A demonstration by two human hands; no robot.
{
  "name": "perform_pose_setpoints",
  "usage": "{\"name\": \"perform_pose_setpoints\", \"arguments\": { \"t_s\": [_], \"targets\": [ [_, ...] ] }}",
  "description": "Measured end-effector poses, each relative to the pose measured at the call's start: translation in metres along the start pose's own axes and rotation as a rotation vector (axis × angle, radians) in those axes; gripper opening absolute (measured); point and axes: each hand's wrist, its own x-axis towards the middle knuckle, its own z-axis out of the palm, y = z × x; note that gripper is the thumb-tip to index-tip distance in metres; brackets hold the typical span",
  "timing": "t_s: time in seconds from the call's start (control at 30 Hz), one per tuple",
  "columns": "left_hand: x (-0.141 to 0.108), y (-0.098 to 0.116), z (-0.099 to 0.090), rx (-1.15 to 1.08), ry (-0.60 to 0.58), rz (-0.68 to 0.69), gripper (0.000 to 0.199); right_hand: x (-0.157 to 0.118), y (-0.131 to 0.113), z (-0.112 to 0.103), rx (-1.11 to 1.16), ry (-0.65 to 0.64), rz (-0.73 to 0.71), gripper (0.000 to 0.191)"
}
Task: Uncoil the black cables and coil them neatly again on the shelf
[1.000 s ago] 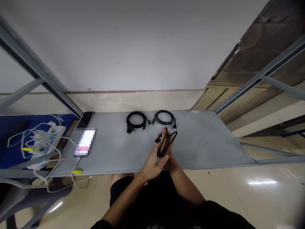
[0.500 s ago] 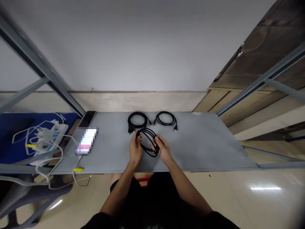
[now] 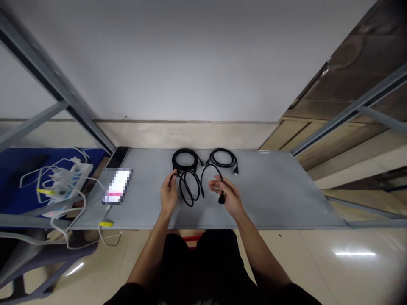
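Between my hands a black cable (image 3: 191,204) hangs in loose loops above the grey table. My left hand (image 3: 168,192) is closed on the coil's left side. My right hand (image 3: 229,195) grips the cable near one end, where a black plug (image 3: 221,198) points down below the fingers. Behind them, one coiled black cable (image 3: 173,160) lies on the table, its connector resting to the right. Another coiled black cable (image 3: 235,159) lies to its right, with a plug whose tip looks white.
On the left of the grey table (image 3: 280,195) lies a phone (image 3: 117,186) with a blurred screen, beside a dark flat object (image 3: 117,157). White power strips (image 3: 74,176) with tangled white cords are further left. Metal frame posts (image 3: 85,120) rise at both sides; a wall stands behind.
My hands have moved apart. The right hand has drawn the plug end out to the right, so the neat coil has opened into loose loops.
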Motion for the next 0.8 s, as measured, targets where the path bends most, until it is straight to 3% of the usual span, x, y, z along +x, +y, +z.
{"name": "perform_pose_setpoints", "arguments": {
  "t_s": [0.1, 0.27, 0.37, 0.47, 0.53, 0.67, 0.8],
  "targets": [
    [0.003, 0.001, -0.008, -0.114, -0.006, -0.072, 0.054, -0.001, -0.01, -0.012, -0.047, -0.068, 0.0, 0.048],
    [0.004, 0.009, -0.021, -0.2, 0.021, -0.166, 0.064, 0.002, -0.02, -0.031, -0.171, -0.012, -0.048, 0.058],
    [0.003, 0.011, -0.025, -0.187, 0.031, -0.19, 0.068, 0.004, -0.02, -0.042, -0.229, -0.047, -0.083, 0.063],
    [0.004, 0.007, -0.025, -0.172, 0.03, -0.221, 0.07, 0.003, -0.018, -0.049, -0.347, -0.044, -0.147, 0.053],
    [0.005, 0.001, -0.024, -0.177, 0.004, -0.229, 0.068, 0.002, -0.013, -0.05, -0.474, 0.001, -0.18, 0.043],
    [0.005, -0.011, -0.017, -0.203, -0.075, -0.231, 0.058, 0.005, 0.005, -0.049, -0.62, 0.061, -0.206, 0.049],
    [0.001, -0.016, -0.01, -0.175, -0.069, -0.222, 0.039, 0.006, 0.022, -0.049, -0.711, 0.059, -0.212, 0.045]
  ]
}}
